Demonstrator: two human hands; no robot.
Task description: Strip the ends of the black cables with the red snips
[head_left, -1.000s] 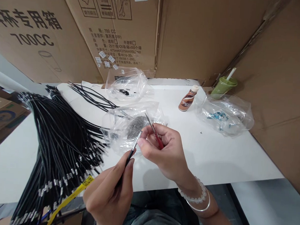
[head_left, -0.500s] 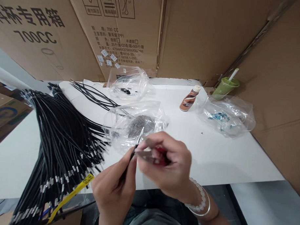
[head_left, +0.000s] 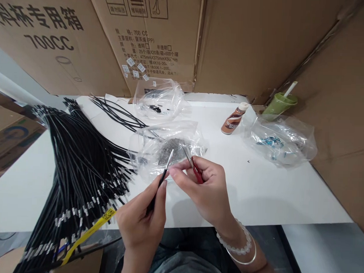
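My left hand (head_left: 143, 222) pinches a single black cord (head_left: 157, 190) upright, its metal tip (head_left: 169, 157) pointing up. My right hand (head_left: 205, 187) holds red-handled pliers (head_left: 194, 168) in its palm, and its thumb and forefinger meet at the cord's metal tip. Both hands hover over the front of the white table (head_left: 257, 195). Just behind them lies a clear plastic bag (head_left: 166, 148) with a heap of small grey metal parts inside. A big bundle of black cords (head_left: 79, 168) with metal ends lies to the left, tied with a yellow tag (head_left: 90, 231).
A second clear bag (head_left: 159, 100) with small black bits sits at the back. A third bag (head_left: 281, 140) with blue parts lies at the right. A brown bottle (head_left: 234, 121) and a green cup (head_left: 278, 105) with a straw stand near it. Cardboard boxes (head_left: 247, 43) wall the table's back and right.
My right hand dropped over the cord's tip and blurred, then came back up with the pliers showing. The left hand kept hold of the cord. The view shifted slightly.
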